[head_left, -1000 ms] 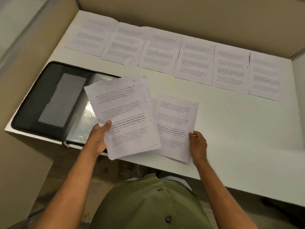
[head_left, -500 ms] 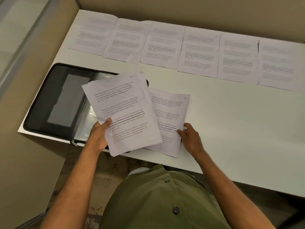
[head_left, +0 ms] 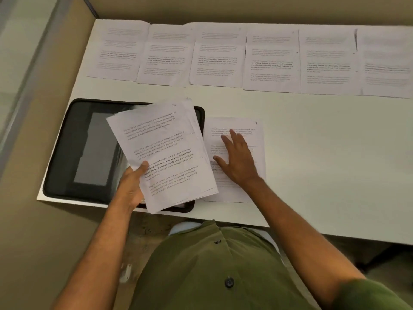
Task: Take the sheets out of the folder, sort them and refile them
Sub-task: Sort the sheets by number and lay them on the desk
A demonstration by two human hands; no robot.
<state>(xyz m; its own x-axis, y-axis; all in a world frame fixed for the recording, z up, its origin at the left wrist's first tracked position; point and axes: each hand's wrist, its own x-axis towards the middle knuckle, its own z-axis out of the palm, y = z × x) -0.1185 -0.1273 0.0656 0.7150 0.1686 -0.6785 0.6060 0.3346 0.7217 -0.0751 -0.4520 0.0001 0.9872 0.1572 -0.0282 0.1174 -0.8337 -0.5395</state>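
Two hands at work: left hand grips a paper stack above the folder; right hand presses flat, fingers spread, on one sheet.

Place: an office-style work cubicle.
Surface: a plain white table with straight edges, set into a corner.
Enclosure: beige partition panels close off the far side and the left side, joined at a metal corner strip.
Paperwork: printed sheets of typed text lie in a row along the far edge, with a black zip folder open near the left end.
Floor: a dull speckled floor shows below the table edge.
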